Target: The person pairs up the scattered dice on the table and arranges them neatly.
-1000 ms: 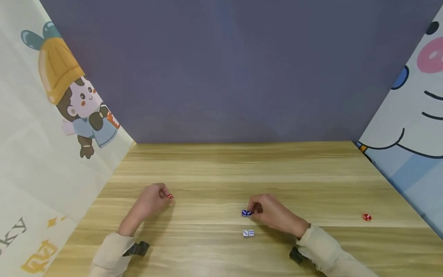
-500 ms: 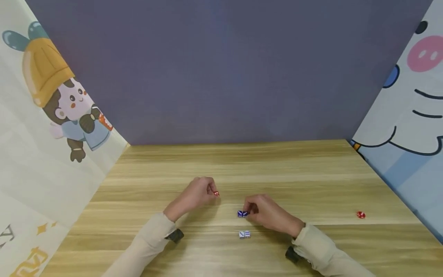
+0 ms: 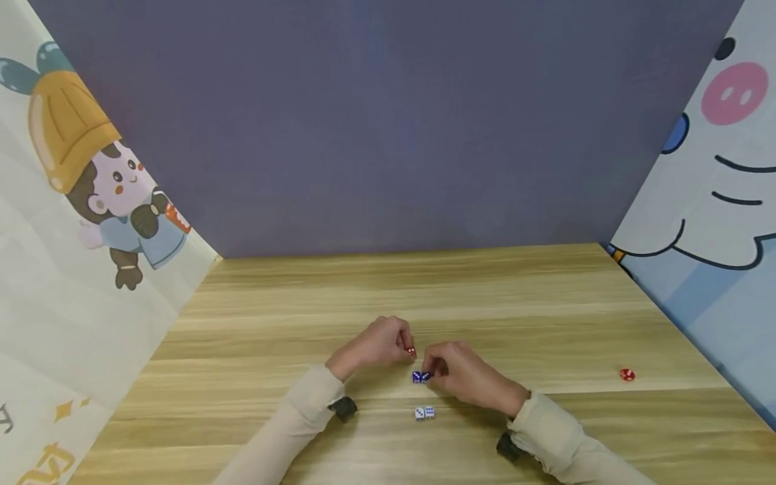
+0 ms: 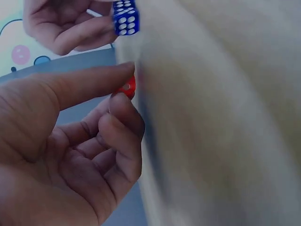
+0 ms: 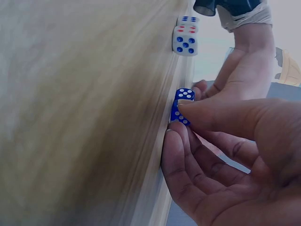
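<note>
My left hand [image 3: 382,342] pinches a red die [image 4: 128,87] between thumb and forefinger. It is just beyond a pair of blue dice, to the left of my right hand [image 3: 467,376]. That right hand pinches the nearer blue die [image 5: 178,114] in the right wrist view, thumb and forefinger on its sides. The other blue die [image 3: 416,377] stands right against it on the left. In front of the blue pair, two white dice [image 3: 424,413] with coloured pips sit side by side on the wooden table [image 3: 515,296].
A small red piece with white marks [image 3: 627,374] lies far to the right on the table. A dark grey panel [image 3: 388,135] rises at the back edge. Sheets with cartoon prints [image 3: 121,195] stand along both sides.
My left hand has carried the red die rightward across the table, up close to the blue dice. My right hand stays on its blue die. The head view has shifted slightly.
</note>
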The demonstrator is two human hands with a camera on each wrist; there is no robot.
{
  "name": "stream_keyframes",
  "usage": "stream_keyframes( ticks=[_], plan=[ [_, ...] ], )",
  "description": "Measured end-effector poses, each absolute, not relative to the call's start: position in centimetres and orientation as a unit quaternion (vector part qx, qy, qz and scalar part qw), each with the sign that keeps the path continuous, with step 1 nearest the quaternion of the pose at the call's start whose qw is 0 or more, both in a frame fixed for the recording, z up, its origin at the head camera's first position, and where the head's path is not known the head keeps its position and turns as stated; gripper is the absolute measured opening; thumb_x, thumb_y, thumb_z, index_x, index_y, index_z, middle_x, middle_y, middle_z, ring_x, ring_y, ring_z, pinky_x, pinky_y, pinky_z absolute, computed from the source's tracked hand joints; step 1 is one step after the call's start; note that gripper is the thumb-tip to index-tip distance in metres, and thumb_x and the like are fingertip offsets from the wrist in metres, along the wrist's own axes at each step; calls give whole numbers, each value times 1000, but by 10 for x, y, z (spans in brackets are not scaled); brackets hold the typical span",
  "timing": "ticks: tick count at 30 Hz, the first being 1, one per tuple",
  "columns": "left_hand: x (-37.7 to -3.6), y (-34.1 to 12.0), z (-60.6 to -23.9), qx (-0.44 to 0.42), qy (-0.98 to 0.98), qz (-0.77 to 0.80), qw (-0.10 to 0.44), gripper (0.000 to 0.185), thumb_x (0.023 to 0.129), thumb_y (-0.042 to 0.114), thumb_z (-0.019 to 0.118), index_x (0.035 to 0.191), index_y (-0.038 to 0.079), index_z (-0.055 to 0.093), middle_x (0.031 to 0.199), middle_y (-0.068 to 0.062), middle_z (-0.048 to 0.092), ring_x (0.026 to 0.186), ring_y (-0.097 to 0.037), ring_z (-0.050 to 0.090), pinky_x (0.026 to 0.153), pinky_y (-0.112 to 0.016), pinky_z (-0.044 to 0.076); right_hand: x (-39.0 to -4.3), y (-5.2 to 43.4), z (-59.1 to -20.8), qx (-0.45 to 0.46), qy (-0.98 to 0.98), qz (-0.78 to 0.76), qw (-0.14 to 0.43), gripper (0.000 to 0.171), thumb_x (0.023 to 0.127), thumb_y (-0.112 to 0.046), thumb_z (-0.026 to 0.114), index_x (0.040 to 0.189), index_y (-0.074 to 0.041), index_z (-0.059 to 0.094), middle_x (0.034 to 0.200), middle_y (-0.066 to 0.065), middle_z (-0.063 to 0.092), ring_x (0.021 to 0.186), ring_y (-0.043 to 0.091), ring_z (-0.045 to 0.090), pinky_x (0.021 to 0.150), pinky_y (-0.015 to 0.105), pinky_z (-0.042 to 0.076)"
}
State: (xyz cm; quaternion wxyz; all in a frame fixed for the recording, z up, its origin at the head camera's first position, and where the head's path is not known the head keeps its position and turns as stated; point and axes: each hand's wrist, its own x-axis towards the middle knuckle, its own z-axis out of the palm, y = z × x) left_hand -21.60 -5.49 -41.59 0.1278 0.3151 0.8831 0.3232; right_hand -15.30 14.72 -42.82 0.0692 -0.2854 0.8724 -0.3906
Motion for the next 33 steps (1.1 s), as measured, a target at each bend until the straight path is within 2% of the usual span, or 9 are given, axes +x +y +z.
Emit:
stream_keyframes(
  ticks=[11, 23, 33],
  plan=[
    [-218, -57, -425, 313, 863, 362, 160, 14, 79, 3, 81, 84, 6, 68, 74, 3, 66, 61, -7, 56, 57, -21, 47, -154, 146, -429, -285, 872, -389, 81, 21, 80, 6, 75, 86, -12, 68, 83, -5, 67, 71, 5, 60, 64, 23, 53],
    [-224, -57, -428, 315, 857, 376, 159, 15, 80, 4, 81, 86, 6, 67, 74, 3, 66, 61, -6, 55, 56, -20, 45, -155, 148, -428, -282, 874, -386, 84, 19, 81, 5, 75, 88, -11, 68, 85, -2, 68, 73, 9, 62, 64, 24, 53],
    [-223, -57, -430, 319, 855, 381, 147, 15, 79, 4, 81, 83, 6, 67, 75, 4, 68, 60, -6, 54, 55, -21, 44, -156, 148, -430, -283, 876, -383, 80, 18, 81, 3, 76, 91, -10, 68, 84, -3, 68, 73, 6, 61, 65, 23, 53]
  ],
)
